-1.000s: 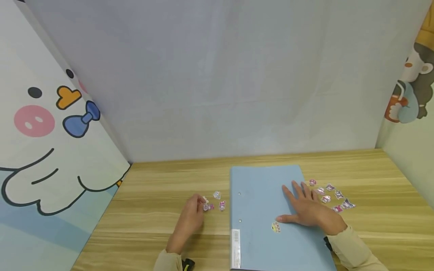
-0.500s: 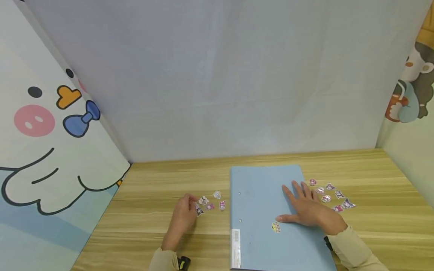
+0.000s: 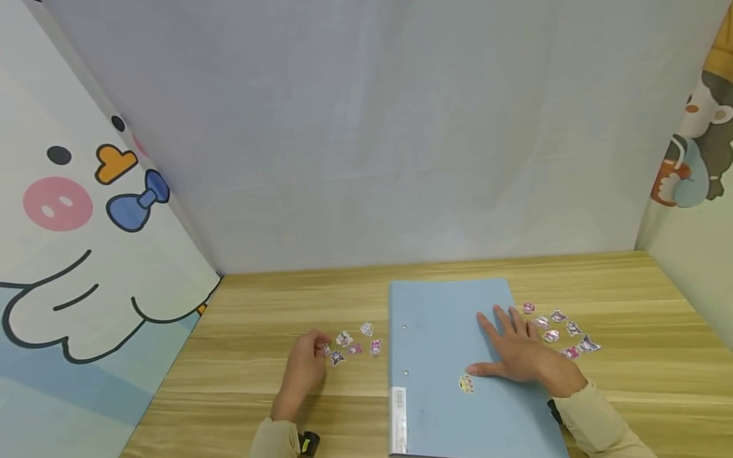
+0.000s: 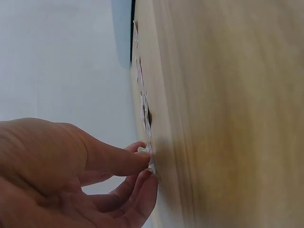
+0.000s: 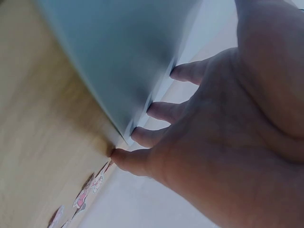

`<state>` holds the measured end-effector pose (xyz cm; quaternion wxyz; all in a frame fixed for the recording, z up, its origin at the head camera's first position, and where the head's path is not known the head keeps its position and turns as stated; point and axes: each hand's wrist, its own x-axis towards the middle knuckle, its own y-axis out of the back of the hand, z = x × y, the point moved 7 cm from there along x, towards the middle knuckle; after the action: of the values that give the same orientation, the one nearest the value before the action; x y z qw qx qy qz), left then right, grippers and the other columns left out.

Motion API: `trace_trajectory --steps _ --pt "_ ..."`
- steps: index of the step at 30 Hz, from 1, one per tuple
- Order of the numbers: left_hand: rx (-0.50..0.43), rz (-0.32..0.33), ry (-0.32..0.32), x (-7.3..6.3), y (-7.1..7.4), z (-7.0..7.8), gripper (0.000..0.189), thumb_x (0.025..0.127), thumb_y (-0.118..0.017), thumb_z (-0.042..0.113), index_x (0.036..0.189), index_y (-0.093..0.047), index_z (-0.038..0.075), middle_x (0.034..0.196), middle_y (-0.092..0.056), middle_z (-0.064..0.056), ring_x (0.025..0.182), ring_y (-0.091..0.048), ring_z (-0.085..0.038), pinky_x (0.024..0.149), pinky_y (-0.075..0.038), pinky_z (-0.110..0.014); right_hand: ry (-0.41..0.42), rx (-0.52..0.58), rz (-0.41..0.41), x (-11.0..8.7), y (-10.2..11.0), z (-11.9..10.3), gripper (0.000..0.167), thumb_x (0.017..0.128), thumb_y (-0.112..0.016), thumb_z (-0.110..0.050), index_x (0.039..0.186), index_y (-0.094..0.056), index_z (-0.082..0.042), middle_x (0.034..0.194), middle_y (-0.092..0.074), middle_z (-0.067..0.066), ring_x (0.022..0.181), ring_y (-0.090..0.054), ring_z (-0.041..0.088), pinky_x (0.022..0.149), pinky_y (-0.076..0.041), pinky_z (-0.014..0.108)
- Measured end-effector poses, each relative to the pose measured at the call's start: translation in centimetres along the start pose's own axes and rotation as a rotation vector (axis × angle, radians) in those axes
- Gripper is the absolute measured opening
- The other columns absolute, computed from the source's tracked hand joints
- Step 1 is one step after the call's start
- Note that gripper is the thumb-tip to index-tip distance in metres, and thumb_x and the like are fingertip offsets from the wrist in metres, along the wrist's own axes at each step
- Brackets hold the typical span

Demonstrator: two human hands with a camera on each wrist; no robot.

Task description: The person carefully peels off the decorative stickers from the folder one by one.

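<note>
My left hand [image 3: 303, 366] is low over the wooden table, left of the folder. Its thumb and fingertips pinch a small sticker [image 4: 145, 150], mostly hidden by the fingers. Beside it lie a dark star-shaped sticker [image 3: 336, 358], a whitish sticker [image 3: 344, 339] and several other small stickers. My right hand [image 3: 518, 356] rests spread on the blue folder [image 3: 441, 331], its fingers pointing away from me. In the right wrist view, the little fingertip reaches past the folder's edge. Near the right thumb, a yellow-and-white sticker [image 3: 466, 384] lies on the folder.
Several more cartoon stickers [image 3: 572, 329] lie on the table [image 3: 641, 381] to the right of the folder. A white label [image 3: 398, 420] is on the folder's spine. A pale curtain [image 3: 401, 140] hangs behind the table, with printed cartoon panels at both sides.
My left hand has drawn to the left, away from the folder, with a sticker at its fingertips. The star-shaped and whitish stickers are now uncovered on the table. My right hand stays put.
</note>
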<state>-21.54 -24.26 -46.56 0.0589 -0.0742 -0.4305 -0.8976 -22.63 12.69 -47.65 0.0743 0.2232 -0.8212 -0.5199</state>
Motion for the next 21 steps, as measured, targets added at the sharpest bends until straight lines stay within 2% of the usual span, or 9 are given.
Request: trace_trajectory --steps 5,8,16,21 --pt "0.018 0.02 -0.001 -0.1 0.28 0.21 0.024 0.082 -0.062 -0.018 0.101 -0.067 -0.004 0.088 -0.061 -0.013 0.086 -0.057 -0.028 0.076 -0.05 -0.045 0.002 -0.007 0.001 0.02 0.0 0.0 0.105 0.087 -0.074 -0.06 0.156 -0.03 0.007 0.158 -0.016 0.042 0.143 -0.01 0.068 0.106 -0.012 0.082" --pt "0.043 0.035 -0.003 -0.2 0.36 0.32 0.019 0.082 -0.063 -0.016 0.097 -0.066 -0.004 0.088 -0.061 -0.013 0.085 -0.057 -0.028 0.075 -0.05 -0.044 0.001 0.005 -0.004 0.02 -0.02 0.03 0.105 0.088 -0.074 -0.059 0.156 -0.029 0.007 0.158 -0.015 0.043 0.143 -0.009 0.068 0.106 -0.01 0.082" --pt "0.059 -0.009 0.061 -0.3 0.22 -0.02 0.003 0.091 -0.065 -0.007 0.089 -0.067 -0.005 0.085 -0.063 -0.011 0.08 -0.058 -0.023 0.072 -0.05 -0.038 0.0 0.017 -0.005 -0.04 0.02 -0.06 0.105 0.088 -0.074 -0.058 0.156 -0.029 0.007 0.159 -0.014 0.042 0.143 -0.008 0.068 0.106 -0.01 0.082" --pt "0.092 -0.013 0.077 -0.35 0.28 0.15 0.003 0.09 -0.068 -0.004 0.092 -0.066 -0.006 0.086 -0.063 -0.011 0.082 -0.059 -0.025 0.072 -0.052 -0.04 -0.002 0.013 -0.005 -0.04 0.02 -0.04 0.105 0.088 -0.074 -0.059 0.156 -0.029 0.007 0.159 -0.014 0.042 0.143 -0.008 0.067 0.106 -0.01 0.082"
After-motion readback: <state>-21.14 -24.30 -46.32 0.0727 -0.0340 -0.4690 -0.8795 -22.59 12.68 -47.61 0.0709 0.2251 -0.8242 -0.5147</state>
